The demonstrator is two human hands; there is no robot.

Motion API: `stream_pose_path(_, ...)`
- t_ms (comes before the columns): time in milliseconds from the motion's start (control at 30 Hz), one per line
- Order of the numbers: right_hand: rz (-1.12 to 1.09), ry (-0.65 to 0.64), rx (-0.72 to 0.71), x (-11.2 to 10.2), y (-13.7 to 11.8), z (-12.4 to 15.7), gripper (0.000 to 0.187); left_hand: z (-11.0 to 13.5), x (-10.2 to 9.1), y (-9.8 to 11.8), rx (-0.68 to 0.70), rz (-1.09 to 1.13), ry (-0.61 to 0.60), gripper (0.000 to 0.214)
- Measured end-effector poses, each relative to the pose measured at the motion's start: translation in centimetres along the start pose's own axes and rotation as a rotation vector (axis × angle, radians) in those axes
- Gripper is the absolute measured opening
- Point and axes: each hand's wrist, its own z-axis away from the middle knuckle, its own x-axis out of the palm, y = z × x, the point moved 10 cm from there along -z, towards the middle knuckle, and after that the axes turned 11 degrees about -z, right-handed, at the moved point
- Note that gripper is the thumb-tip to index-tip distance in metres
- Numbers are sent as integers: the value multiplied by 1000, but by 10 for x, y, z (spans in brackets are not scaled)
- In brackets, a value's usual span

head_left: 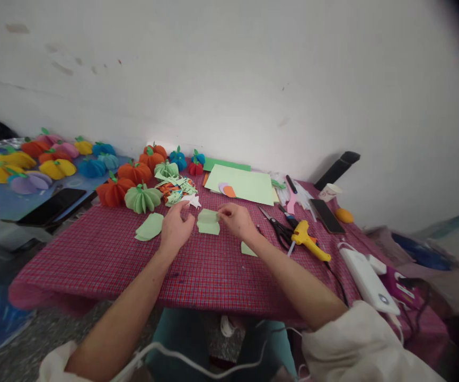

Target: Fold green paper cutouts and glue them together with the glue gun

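Observation:
A small light green paper piece (208, 227) with a crease across it is at the middle of the checked cloth. My right hand (238, 219) pinches its upper right edge between thumb and fingertips. On the other side, my left hand (177, 227) is open, thumb and forefinger apart, just left of the creased piece. Beyond its fingertips lies a white paper scrap (192, 200). Rounded green paper pieces (150, 227) are stacked left of that hand. Another green slip (247, 250) shows partly from under my right forearm.
Paper pumpkins (142, 199) and a heap of colourful paper scraps (176, 188) stand at the back left. Green sheets (242, 183) lie behind the hands. To the right are scissors (279, 229), a yellow glue gun (311, 241), a phone (327, 216) and a white power bank (368, 278).

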Motion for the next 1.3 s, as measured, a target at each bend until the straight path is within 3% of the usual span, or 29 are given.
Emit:
stream_pose_path(233,-87,-5,-2,6,-1,7,18,0,-3,-18,-156,124,15,30)
stream_pose_path(367,-84,134,1,-19,-4,10,20,1,1,-20,-202,195,-63,50)
stream_pose_path(467,-77,221,-72,-37,-16,16,21,3,9,-16,-246,335,-150,60)
stream_pose_path(633,89,124,-201,-39,-39,36,27,21,41,21,-304,771,-551,58)
stream_pose_path(767,-21,61,-234,-47,-43,57,26,24,35,43,-244,772,-548,40)
stream_pose_path(833,-252,160,-120,-67,-27,65,29,25,32,51,-213,732,-536,33)
stream_pose_path(900,-524,233,98,-79,3,73,36,27,31,63,-133,654,-544,29)
stream_pose_path(967,-742,184,306,-74,26,82,39,31,32,79,-19,576,-565,27)
stream_pose_path(1033,-861,62,416,-64,36,88,35,37,37,96,69,535,-599,27)
stream_pose_path(1300,-805,-138,402,-61,58,95,26,46,68,125,195,444,-730,33)
